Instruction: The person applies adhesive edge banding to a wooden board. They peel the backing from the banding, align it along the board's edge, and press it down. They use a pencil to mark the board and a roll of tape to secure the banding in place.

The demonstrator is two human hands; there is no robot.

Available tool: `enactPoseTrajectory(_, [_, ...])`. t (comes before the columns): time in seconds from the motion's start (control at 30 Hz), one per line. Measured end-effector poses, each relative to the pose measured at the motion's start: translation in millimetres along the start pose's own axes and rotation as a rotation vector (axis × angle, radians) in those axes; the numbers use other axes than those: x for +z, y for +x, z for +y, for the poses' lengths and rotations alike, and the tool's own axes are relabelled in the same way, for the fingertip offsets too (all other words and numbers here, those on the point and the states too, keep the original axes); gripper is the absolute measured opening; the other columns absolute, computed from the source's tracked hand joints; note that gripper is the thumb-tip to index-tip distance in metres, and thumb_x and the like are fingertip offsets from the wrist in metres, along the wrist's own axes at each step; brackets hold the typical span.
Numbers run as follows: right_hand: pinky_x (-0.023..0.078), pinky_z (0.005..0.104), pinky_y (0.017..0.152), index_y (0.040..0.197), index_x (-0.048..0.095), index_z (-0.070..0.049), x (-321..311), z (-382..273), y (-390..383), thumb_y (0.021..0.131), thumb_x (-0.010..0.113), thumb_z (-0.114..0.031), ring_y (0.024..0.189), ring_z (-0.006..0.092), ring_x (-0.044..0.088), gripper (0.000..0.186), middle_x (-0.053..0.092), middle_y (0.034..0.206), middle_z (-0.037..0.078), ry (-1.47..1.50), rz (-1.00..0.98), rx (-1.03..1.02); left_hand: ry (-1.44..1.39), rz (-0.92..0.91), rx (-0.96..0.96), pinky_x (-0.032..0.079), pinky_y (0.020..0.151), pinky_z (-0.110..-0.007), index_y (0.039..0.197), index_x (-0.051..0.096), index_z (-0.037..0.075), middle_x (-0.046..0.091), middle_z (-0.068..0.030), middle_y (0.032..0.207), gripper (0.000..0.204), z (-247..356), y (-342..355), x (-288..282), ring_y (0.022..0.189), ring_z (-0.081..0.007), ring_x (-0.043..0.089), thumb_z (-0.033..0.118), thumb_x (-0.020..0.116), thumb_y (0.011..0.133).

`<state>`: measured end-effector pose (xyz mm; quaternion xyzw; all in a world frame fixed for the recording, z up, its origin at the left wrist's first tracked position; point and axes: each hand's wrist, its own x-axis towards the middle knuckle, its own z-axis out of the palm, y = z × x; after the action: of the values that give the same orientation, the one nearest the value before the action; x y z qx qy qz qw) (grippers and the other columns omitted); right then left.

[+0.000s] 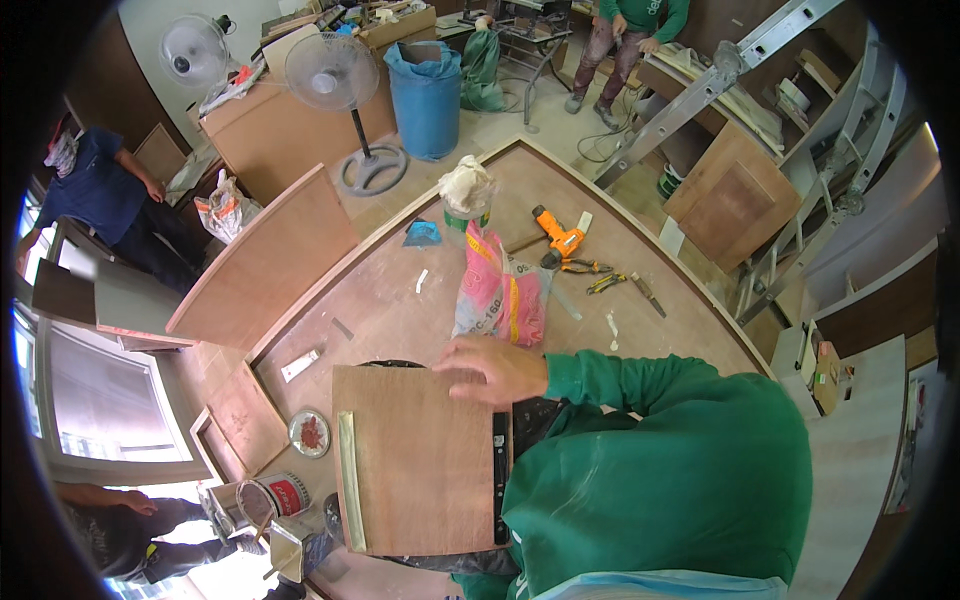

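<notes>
Plywood panel (420,460) lies flat on the workbench (400,300) right in front of the person, a pale strip along its left edge and a dark strip down its right. To its left sit a small round lid (309,433) and an open tin (272,497), close to the bench's near edge. The right hand (495,368) rests on the panel's top edge, fingers spread and pressing down, not gripping; the left hand is out of sight behind the green sleeve, so I cannot tell its state. The panel looks stiff, thin and fairly light, best lifted by its long side edges. Beyond it stands a pink bag (500,290), then an orange drill (556,235) and pliers (585,267) further right. Bare benchtop shows between panel and bag, so sliding forward seems easiest.
</notes>
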<state>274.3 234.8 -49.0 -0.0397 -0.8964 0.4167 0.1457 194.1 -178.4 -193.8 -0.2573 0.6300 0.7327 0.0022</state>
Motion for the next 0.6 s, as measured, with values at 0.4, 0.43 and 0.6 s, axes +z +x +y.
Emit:
enactPoseTrajectory(0.4, [0.039,0.0566,0.125,0.136,0.073,-0.004,18,0,-36,0.094,0.082,-0.028,0.154,0.0412,0.045,0.048,0.054,0.158,0.021,-0.199,-0.132,-0.223,-0.002,-0.069,0.001,0.047,0.113,-0.04,0.146,0.063,0.0,0.067,-0.0124,0.141,0.047,1,-4,13,0.129,-0.0247,0.062,0.036,0.053,0.116])
enactPoseTrajectory(0.43, [0.039,0.0565,0.125,0.136,0.073,-0.004,21,2,-38,0.094,0.082,-0.027,0.153,0.0413,0.046,0.048,0.054,0.158,0.02,-0.202,-0.147,-0.244,-0.011,-0.08,0.009,0.047,0.114,-0.041,0.146,0.063,0.0,0.067,-0.0126,0.142,0.048,1,-2,10,0.13,-0.025,0.062,0.036,0.053,0.116])
enactPoseTrajectory(0.6, [0.045,0.0546,0.121,0.146,0.07,-0.011,27,1,-41,0.096,0.079,-0.024,0.149,0.0406,0.053,0.052,0.058,0.158,0.017,-0.272,-0.133,-0.21,-0.004,-0.065,0.08,0.046,0.118,-0.042,0.149,0.062,0.0,0.067,-0.014,0.147,0.05,6,3,-48,0.135,-0.0264,0.062,0.036,0.052,0.116])
